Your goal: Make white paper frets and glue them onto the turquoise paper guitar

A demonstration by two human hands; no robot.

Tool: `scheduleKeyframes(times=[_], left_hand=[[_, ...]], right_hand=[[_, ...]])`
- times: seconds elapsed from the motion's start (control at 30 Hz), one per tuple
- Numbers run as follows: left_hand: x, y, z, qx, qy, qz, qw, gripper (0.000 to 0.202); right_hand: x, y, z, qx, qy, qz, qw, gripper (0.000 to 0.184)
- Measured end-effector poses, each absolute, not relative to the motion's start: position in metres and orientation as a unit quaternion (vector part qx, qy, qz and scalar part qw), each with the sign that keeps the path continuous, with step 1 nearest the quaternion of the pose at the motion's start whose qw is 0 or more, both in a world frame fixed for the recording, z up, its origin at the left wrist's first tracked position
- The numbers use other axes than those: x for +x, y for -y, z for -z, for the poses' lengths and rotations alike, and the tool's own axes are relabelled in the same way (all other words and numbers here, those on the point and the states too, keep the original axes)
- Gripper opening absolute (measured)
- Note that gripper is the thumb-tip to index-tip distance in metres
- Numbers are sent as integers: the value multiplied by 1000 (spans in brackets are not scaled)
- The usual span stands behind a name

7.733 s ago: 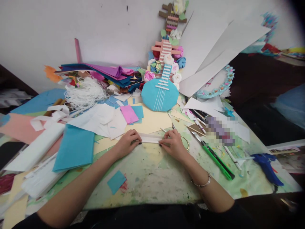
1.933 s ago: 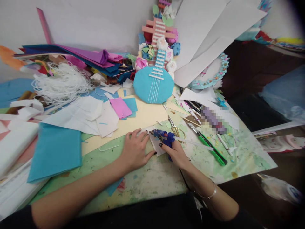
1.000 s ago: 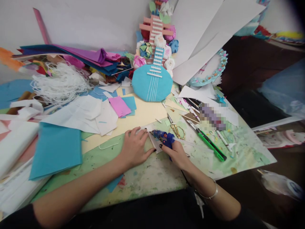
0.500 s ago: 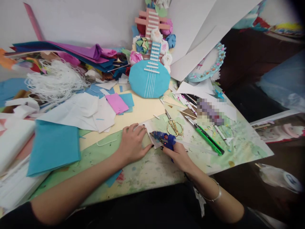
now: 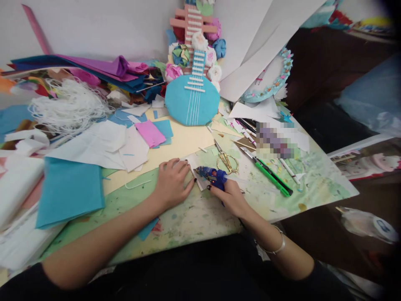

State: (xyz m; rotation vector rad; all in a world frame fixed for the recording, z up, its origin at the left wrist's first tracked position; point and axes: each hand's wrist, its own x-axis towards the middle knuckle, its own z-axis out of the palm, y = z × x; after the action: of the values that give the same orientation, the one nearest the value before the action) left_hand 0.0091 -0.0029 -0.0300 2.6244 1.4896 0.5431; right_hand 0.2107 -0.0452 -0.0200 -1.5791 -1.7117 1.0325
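Note:
My left hand (image 5: 173, 184) lies palm down on the table, fingers spread, its fingertips resting at the edge of a small white paper piece (image 5: 199, 182). In my right hand (image 5: 230, 197) is a blue hot glue gun (image 5: 216, 177), gripped by its handle, with a small red light showing on its side. The gun's nozzle points left and is close over the white paper piece; whether it touches cannot be made out. Just beyond the gun lie gold-handled scissors (image 5: 226, 161). A green utility knife (image 5: 272, 176) with its blade out rests to the right.
A blue paper lute (image 5: 192, 100) leans at the back among paper flowers. Left are white string (image 5: 69, 102), folded blue paper (image 5: 72, 190), a pink sheet (image 5: 150, 133) and white scraps. Pens and a blurred-out object (image 5: 275, 141) lie right, near the table edge.
The view has shifted slightly, so everything sits a little higher and further left. Both hands keep nearly the same places, with the glue gun still over the white paper piece.

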Motion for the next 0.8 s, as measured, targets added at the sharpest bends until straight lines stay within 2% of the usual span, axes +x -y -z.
scheduleKeyframes(times=[0.23,0.67,0.8], left_hand=[[10,4,30,856,-487,-170,25,38],[10,3,32,860,-482,-167,14,35],[11,3,32,859,-482,-170,17,36]], right_hand=[[203,32,19,-591,656,-376,281,17],[230,84,14,-564,695,-371,246,24],[232,95,12,-562,701,-360,251,14]])
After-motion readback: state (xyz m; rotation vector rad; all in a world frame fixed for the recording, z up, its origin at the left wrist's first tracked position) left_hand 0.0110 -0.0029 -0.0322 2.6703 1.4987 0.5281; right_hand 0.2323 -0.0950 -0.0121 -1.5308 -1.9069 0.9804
